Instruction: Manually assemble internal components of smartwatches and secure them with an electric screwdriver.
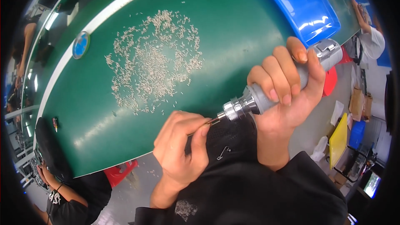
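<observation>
My right hand [287, 93] is wrapped around a grey, cylindrical electric screwdriver [259, 99], tilted with its silver chuck down to the left. The thumb and index finger reach up near its grey rear end. A thin metal bit [214, 121] sticks out of the chuck. At the bit's tip, my left hand [182, 148] is closed in a pinch on a thin, brownish metal piece; the fingers hide most of it, and I cannot tell whether it is the bit itself. Beyond my hands, many small silvery pins [155, 68] lie scattered on the green table [225, 21].
A blue plastic bin [310, 6] stands at the far right of the table. A round blue-topped container [81, 45] sits by the white edge strip. Another person [68, 191] is at the lower left, beside a red stool [121, 173]. At the right stands a yellow board [338, 141].
</observation>
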`<move>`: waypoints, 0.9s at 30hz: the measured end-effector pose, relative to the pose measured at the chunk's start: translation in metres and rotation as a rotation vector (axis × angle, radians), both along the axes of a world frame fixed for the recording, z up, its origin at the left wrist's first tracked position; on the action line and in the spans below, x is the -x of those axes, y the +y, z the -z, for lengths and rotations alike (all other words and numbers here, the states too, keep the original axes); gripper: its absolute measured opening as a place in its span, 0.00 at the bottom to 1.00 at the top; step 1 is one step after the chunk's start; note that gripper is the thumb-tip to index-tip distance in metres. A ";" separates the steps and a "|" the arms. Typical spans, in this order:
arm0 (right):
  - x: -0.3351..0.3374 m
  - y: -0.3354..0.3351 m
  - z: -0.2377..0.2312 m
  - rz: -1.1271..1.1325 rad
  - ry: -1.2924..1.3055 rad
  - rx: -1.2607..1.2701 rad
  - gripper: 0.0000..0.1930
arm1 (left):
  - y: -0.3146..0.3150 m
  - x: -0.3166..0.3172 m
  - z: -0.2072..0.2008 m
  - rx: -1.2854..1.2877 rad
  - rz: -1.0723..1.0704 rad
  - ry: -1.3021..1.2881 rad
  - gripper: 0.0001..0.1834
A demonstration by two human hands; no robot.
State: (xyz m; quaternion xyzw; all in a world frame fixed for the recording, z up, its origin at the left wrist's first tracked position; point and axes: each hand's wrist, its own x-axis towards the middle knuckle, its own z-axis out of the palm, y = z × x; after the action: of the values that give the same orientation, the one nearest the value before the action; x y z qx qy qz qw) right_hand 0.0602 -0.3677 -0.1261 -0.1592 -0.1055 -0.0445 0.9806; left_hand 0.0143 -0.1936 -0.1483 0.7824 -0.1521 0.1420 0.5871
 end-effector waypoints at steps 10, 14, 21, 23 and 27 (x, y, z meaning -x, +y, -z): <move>0.001 -0.008 0.009 -0.040 0.027 0.007 0.11 | 0.000 -0.001 0.003 -0.039 0.123 0.028 0.05; -0.006 -0.010 0.008 -0.029 0.035 0.006 0.11 | 0.005 -0.005 0.003 -0.057 0.109 0.083 0.21; -0.016 -0.017 0.006 0.071 0.160 0.018 0.10 | 0.051 -0.025 -0.018 -0.234 -0.071 -0.041 0.10; -0.013 -0.021 0.012 0.084 0.194 0.046 0.09 | 0.058 -0.045 -0.034 -0.381 -0.073 -0.081 0.08; -0.005 -0.039 0.017 0.133 0.287 0.011 0.09 | 0.055 -0.108 -0.046 -0.547 -0.082 -0.103 0.01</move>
State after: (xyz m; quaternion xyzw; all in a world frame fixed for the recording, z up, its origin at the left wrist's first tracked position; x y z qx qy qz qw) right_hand 0.0654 -0.4065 -0.1431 -0.1759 0.0463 -0.0854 0.9796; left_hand 0.1221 -0.1390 -0.1019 0.9089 -0.1826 0.1588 0.3395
